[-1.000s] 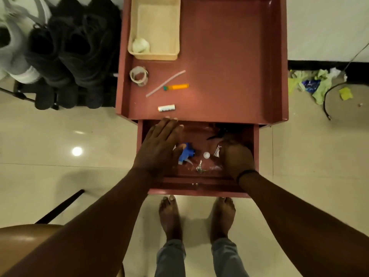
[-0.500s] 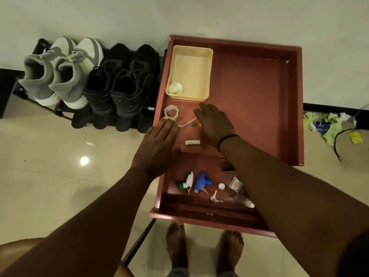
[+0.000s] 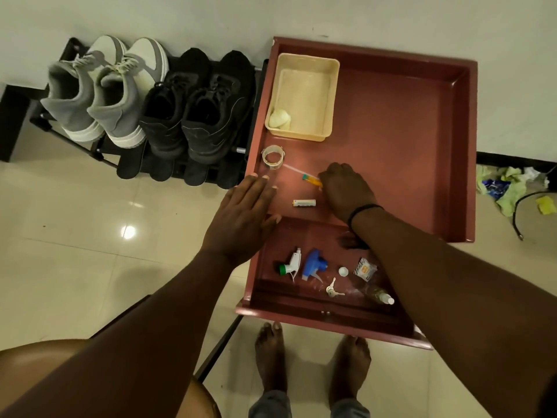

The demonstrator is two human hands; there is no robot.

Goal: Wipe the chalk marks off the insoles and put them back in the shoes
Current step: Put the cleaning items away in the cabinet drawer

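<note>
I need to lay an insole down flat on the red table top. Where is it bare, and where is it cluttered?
Bare: the right half of the red table top, between the cream plastic tray and the right rim. Crowded: the left strip, with the clear tape roll, the orange marker under the right hand, the small white tube and the left hand.

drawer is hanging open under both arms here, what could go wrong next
The open drawer juts out below the right forearm; a drop of the arm could knock the small bottle or keys inside.

The right hand curls at the orange pen, with the small white tube close by; a sweep may roll that tube off the top's front edge into the drawer.

The left hand lies flat on the cabinet top's left edge; leaning there might tip things.
</note>
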